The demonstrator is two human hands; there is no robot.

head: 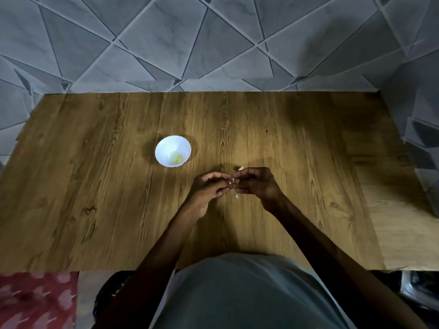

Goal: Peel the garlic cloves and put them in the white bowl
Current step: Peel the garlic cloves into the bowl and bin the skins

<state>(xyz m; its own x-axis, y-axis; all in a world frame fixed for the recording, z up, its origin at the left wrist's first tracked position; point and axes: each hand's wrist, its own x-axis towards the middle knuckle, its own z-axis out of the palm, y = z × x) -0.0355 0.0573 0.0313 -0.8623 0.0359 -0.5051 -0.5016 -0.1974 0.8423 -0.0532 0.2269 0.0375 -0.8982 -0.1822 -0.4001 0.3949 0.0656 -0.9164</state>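
A small white bowl [173, 151] stands on the wooden table, left of centre, with pale peeled garlic [178, 158] lying in its bottom. In front and to the right of it, my left hand [209, 189] and my right hand [255, 182] meet fingertip to fingertip above the table. Between their fingertips they pinch a garlic clove [232, 180], of which only a small pale bit shows. A scrap of white skin [236, 197] lies on the table just below the hands, and another pale piece [241, 168] peeks out behind my right hand.
The wooden table [118, 198] runs back to a grey tiled wall [213, 43]. A lighter wooden surface [403, 222] adjoins on the right. A red patterned cloth [35, 300] shows below the table's front edge at the left.
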